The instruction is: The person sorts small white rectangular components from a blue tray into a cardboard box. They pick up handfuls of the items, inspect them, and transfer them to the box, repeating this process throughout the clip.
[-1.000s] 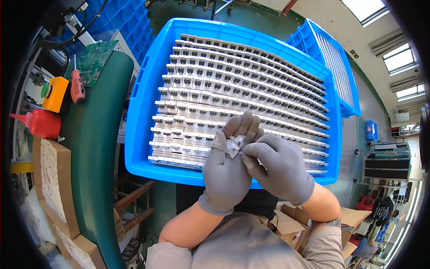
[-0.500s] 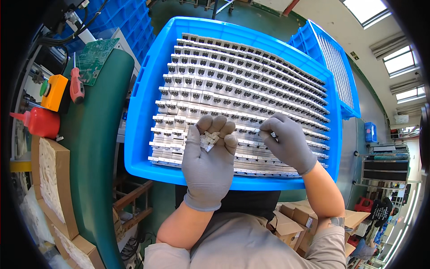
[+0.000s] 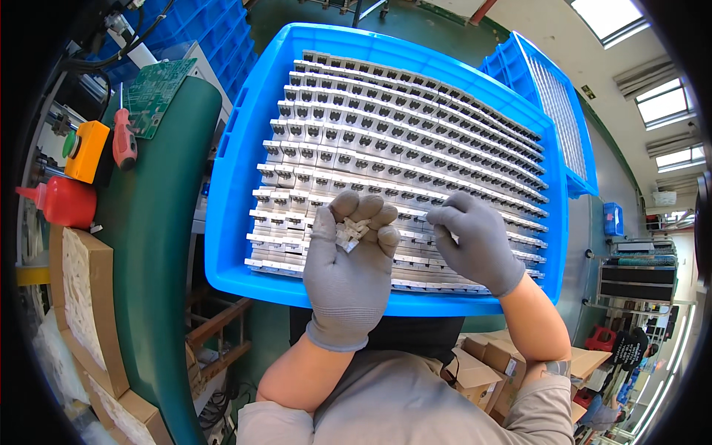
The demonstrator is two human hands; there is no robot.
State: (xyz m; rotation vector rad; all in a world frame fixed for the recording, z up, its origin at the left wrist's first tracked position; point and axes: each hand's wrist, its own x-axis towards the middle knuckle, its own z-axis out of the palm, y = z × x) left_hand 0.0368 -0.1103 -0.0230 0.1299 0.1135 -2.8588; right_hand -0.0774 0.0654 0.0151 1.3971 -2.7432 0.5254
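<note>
1. Two gloved hands work over a blue plastic crate (image 3: 230, 178) filled with rows of small white and grey plastic connectors (image 3: 400, 148).
2. The left hand (image 3: 348, 274), in a grey knit glove, hangs over the near edge of the crate with its fingers curled up around a small cluster of white connector pieces (image 3: 348, 231), cupping them against the fingertips.
3. The right hand (image 3: 475, 248), also gloved in grey, rests on the rows near the crate's near right part; its thumb and forefinger are pressed together in a pinch at the rows, but what lies between them is too small to tell.
4. The two hands are apart, with a strip of connector rows showing between them.
5. The rows run across the crate from its left wall to its right wall and fill it from near edge to far edge.
6. A second blue crate (image 3: 549, 89) stands just beyond the far right corner of the first, also holding pale rows.
7. Left of the crate lies a dark green curved surface (image 3: 156, 237).
8. Beyond its far left edge sit a green circuit board (image 3: 156, 93), a red-handled screwdriver (image 3: 123, 144), an orange switch box (image 3: 87, 152) with a green button, and a red bottle (image 3: 63, 202).
9. Cardboard boxes (image 3: 78, 311) stand at the near left.
</note>
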